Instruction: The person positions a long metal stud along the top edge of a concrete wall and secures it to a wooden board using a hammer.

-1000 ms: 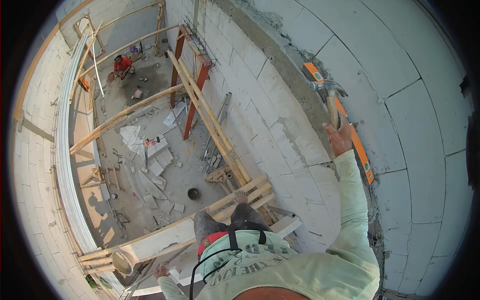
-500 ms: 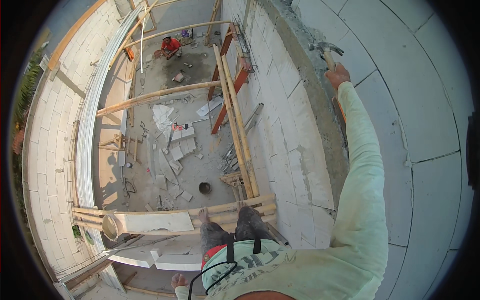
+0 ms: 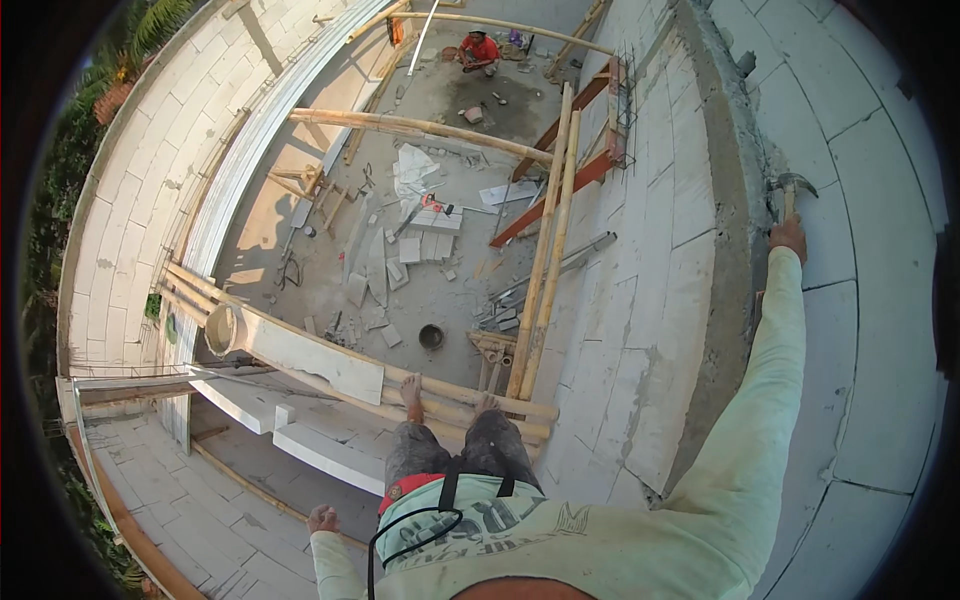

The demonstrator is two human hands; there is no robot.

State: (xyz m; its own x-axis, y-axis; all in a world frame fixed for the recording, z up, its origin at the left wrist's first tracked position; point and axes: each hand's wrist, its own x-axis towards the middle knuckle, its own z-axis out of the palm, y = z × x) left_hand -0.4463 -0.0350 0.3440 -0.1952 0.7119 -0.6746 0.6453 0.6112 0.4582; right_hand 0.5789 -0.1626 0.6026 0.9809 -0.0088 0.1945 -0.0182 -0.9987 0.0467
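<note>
My right hand (image 3: 788, 238) grips the handle of a claw hammer (image 3: 795, 183), arm stretched out to the right. The hammer's head is at the rough grey concrete strip (image 3: 735, 200) along the pale block wall; I cannot tell whether it touches. My left hand (image 3: 323, 518) hangs low beside my body, fingers curled in, with nothing seen in it. Both my bare feet stand on bamboo poles (image 3: 465, 400) laid across the room. A pale board (image 3: 325, 365) lies on these poles to the left, with a round mortar-smeared container (image 3: 222, 330) at its end.
Far below, the floor holds white blocks (image 3: 432, 243), broken pieces and a dark bucket (image 3: 431, 337). A person in a red top (image 3: 479, 50) crouches at the far end. Bamboo poles (image 3: 556, 245) slope beside the wall; long metal channels (image 3: 255, 150) run along the left.
The view has turned, shifting the room to the right. My right hand and the hammer have come nearer along the wall. My left forearm has come further into view.
</note>
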